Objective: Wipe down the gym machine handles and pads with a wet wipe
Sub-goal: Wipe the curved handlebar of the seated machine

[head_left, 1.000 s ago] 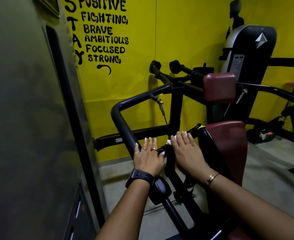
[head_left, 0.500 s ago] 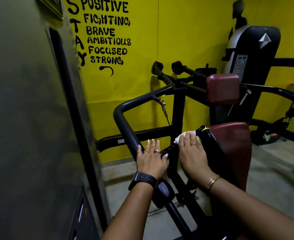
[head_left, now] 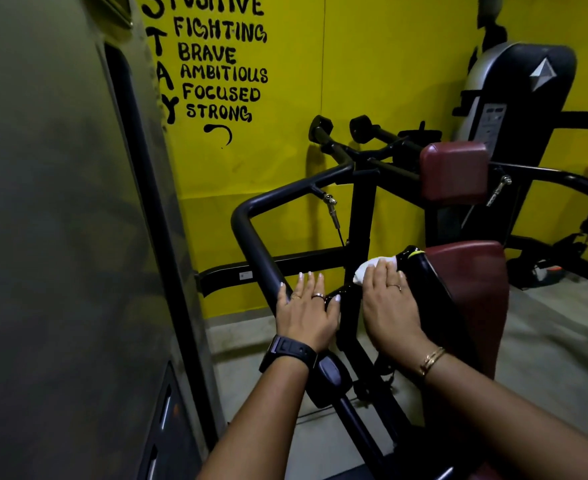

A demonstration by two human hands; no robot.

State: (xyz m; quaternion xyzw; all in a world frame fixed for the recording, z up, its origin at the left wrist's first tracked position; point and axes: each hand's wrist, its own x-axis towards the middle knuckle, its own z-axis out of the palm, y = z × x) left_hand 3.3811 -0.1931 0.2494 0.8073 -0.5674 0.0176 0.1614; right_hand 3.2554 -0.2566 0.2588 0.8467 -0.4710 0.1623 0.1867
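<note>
Now palms-down — L hand (head_left: 307,315) on bar (head_left: 255,242), R hand (head_left: 387,306) on wipe (head_left: 367,269)

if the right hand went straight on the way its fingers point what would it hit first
Probably the frame's black upright post, just past the wet wipe under the right hand; depth unclear.

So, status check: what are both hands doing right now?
Left hand flat on the black bar. Right hand presses the wet wipe onto the glossy black panel, beside the maroon pad. Nothing blocking the wipe.
</note>
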